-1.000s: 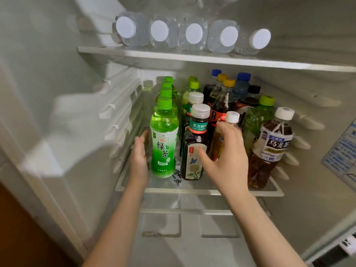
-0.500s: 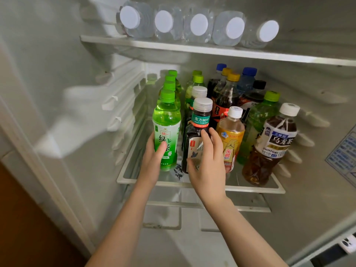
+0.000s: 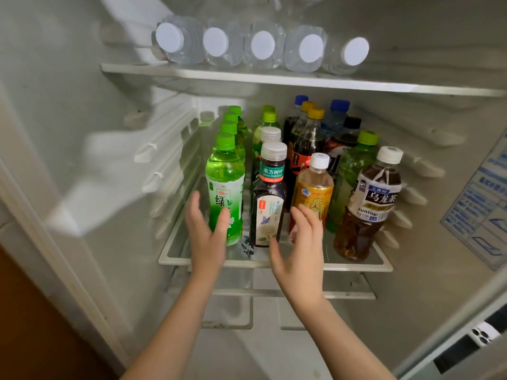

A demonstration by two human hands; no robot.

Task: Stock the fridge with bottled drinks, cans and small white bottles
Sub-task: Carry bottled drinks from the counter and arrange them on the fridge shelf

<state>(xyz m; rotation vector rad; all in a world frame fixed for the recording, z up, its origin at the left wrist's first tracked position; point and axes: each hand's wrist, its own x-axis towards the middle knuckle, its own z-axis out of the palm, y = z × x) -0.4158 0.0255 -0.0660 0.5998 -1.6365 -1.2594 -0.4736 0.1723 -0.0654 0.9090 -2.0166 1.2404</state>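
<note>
Left grip (image 3: 207,237), right grip (image 3: 299,250) open, empty; glossy plastic bottles (image 3: 315,187) on glass shelf (image 3: 356,266)

rear bottles (image 3: 300,105) hidden; wall sticker (image 3: 485,212) cut off

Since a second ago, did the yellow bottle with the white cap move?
Yes. The yellow bottle slid forward toward the shelf's front edge, and now stands level with the dark tea bottle in the front row.

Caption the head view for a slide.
Both hands, left and right, open in front of upright bottles on the fridge shelf.
</note>
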